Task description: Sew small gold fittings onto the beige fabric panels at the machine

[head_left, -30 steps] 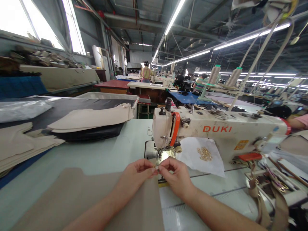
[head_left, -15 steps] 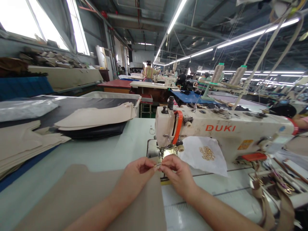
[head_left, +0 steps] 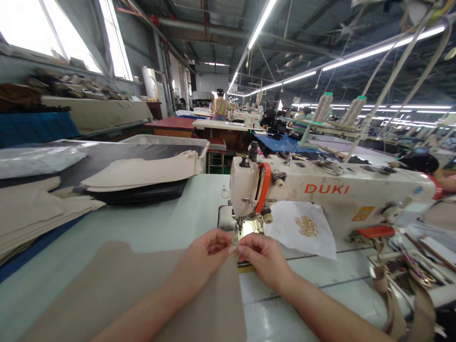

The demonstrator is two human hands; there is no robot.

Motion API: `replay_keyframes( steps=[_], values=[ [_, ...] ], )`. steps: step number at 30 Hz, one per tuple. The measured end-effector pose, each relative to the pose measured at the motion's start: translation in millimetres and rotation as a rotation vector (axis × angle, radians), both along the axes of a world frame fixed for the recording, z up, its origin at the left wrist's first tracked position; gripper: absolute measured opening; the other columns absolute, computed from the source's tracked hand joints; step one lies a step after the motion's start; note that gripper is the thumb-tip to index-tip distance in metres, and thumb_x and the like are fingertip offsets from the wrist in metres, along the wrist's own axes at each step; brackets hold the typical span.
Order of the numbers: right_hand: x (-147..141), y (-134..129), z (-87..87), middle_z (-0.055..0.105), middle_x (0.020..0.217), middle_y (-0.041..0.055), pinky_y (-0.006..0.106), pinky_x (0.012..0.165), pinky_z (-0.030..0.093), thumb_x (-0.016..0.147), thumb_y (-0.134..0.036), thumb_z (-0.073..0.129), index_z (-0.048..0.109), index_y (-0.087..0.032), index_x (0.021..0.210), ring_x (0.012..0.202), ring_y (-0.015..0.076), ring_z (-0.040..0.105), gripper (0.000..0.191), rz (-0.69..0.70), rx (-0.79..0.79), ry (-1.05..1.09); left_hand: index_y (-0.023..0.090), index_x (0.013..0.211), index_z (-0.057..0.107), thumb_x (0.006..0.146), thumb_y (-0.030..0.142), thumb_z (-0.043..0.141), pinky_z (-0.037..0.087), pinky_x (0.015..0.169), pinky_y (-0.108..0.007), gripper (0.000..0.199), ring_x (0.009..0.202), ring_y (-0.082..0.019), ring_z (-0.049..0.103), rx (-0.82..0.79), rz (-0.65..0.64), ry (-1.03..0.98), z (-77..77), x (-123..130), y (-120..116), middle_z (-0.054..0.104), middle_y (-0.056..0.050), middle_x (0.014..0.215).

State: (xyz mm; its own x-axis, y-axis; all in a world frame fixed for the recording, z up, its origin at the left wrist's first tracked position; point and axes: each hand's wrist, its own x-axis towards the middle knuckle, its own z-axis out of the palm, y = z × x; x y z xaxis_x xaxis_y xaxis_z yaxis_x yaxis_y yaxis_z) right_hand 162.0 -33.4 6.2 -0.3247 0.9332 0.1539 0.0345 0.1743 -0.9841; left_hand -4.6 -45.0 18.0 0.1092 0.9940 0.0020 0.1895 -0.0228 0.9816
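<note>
Now in hand: a small piece (head_left: 234, 245) is being pinched, apparently for fitting or lining up, at six o'clock from the lit needle area (head_left: 247, 229) of the sewing machine (head_left: 292, 178).
Left hand (head_left: 210, 251): its fingers are pinching the piece narrowly from nine o'clock.
Right hand (head_left: 263, 259): its fingers are meeting it from three o'clock, also nearly together.
Taupe panel (head_left: 117, 270): it is lying flat on the table (head_left: 185, 209), toward eight o'clock.
Gold hardware (head_left: 306, 227): it is resting on a white sheet (head_left: 283, 230), toward two o'clock.
Next move: it is probably calling for steady, precise fingers; the piece's details are staying too small to tell.
</note>
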Motion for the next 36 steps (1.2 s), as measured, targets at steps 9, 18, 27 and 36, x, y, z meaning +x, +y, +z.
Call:
replay_keyframes(
  steps=[9, 18, 27, 36],
  values=[
    [0, 0, -5.2, 0.063, 0.060, -0.0024, 0.021, 0.055, 0.044, 0.073, -0.031, 0.065, 0.067, -0.018, 0.071, 0.055, 0.0109, 0.056, 0.013, -0.011, 0.029, -0.032, 0.019, 0.072, 0.065, 0.071, 0.039, 0.060, 0.046, 0.063, -0.024, 0.020, 0.067, -0.017, 0.061, 0.043, -0.018, 0.152, -0.4, -1, -3, 0.066, 0.001, 0.068],
    [2, -1, -1.9, 0.066, 0.063, -0.0011, 0.022, 0.057, 0.044, 0.074, -0.024, 0.062, 0.070, -0.019, 0.074, 0.058, 0.0121, 0.057, 0.009, -0.064, 0.128, -0.112, 0.019, 0.074, 0.064, 0.074, 0.039, 0.057, 0.045, 0.063, -0.024, 0.022, 0.068, -0.017, 0.060, 0.103, -0.011, 0.215, -2.7, -1, -6, 0.065, 0.001, 0.068],
    [0, 1, -1.9, 0.063, 0.060, -0.0009, 0.021, 0.054, 0.042, 0.074, -0.024, 0.060, 0.068, -0.017, 0.072, 0.055, 0.0114, 0.054, 0.011, -0.041, 0.046, -0.087, 0.020, 0.074, 0.067, 0.075, 0.033, 0.055, 0.047, 0.069, -0.025, 0.017, 0.072, -0.018, 0.064, 0.198, 0.038, 0.315, 3.0, 1, -7, 0.070, 0.000, 0.074],
    [-2, -2, 0.5, 0.059, 0.059, -0.0021, 0.019, 0.053, 0.038, 0.073, -0.018, 0.053, 0.063, -0.017, 0.069, 0.054, 0.0100, 0.051, 0.012, -0.119, 0.342, -0.332, 0.019, 0.077, 0.072, 0.069, 0.040, 0.056, 0.045, 0.063, -0.025, 0.027, 0.070, -0.020, 0.063, 0.054, 0.035, 0.451, 8.6, -2, -4, 0.071, 0.001, 0.072]
  ],
)
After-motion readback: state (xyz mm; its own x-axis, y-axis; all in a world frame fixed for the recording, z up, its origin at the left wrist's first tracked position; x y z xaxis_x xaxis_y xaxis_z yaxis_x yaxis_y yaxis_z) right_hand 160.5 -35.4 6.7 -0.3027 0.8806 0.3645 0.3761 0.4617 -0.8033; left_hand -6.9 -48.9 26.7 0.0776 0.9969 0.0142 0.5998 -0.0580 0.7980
